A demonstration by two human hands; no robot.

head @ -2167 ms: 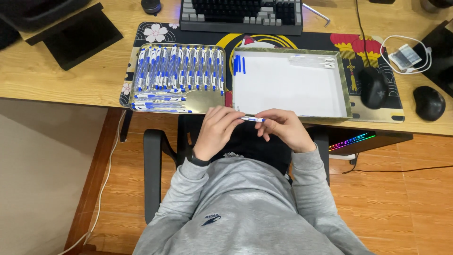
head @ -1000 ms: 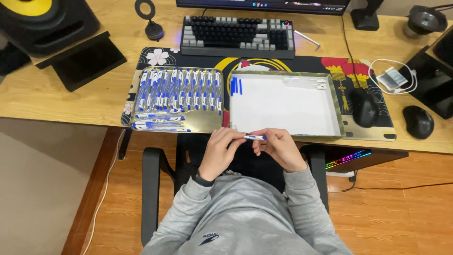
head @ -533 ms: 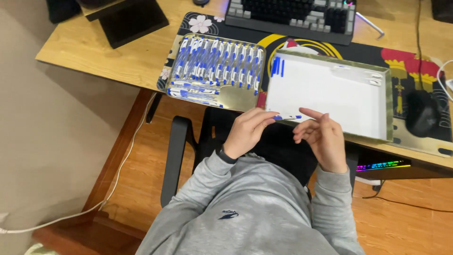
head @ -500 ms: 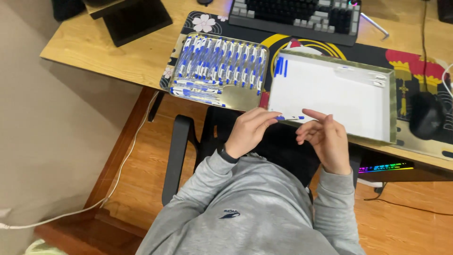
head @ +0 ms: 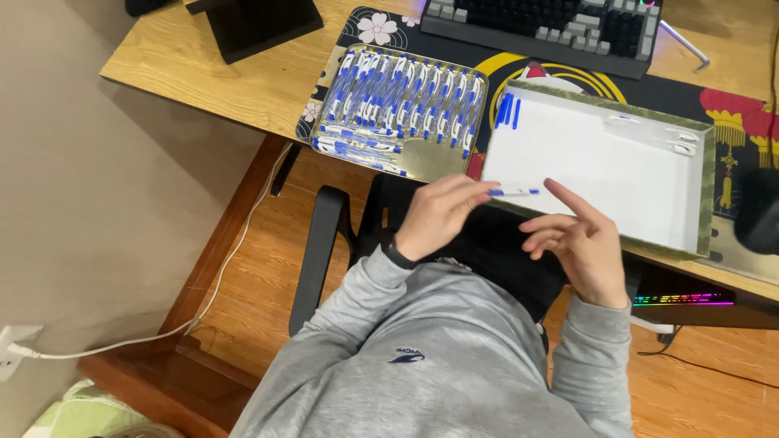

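At far left, bare beige wall and a white cable (head: 105, 347) trailing over the wooden floor, open room there. On the light wooden bench (head: 235, 77), a black stand (head: 251, 20) cut off by the top edge. Next, a shallow gold metal tray (head: 434, 161) packed with blue-and-white pens (head: 406, 97), hanging just past the bench's front edge; single pens hard to tell apart. Below, left hand (head: 438, 215) curled, fingertips pinching one end of a slim blue-and-white pen (head: 514, 192) held level over the near rim of a large white-lined rectangular tray (head: 600, 162). Right hand (head: 580, 243) loosely open beside it, forefinger stretched toward the pen's other end, contact impossible to tell. Inside that tray, few blue pen caps (head: 506, 111) at the far left corner, pale clear parts (head: 653, 134) at the far right, blurred. Grey-and-black keyboard (head: 544, 24) cut off at top; dark mouse (head: 759, 211) cropped at right.
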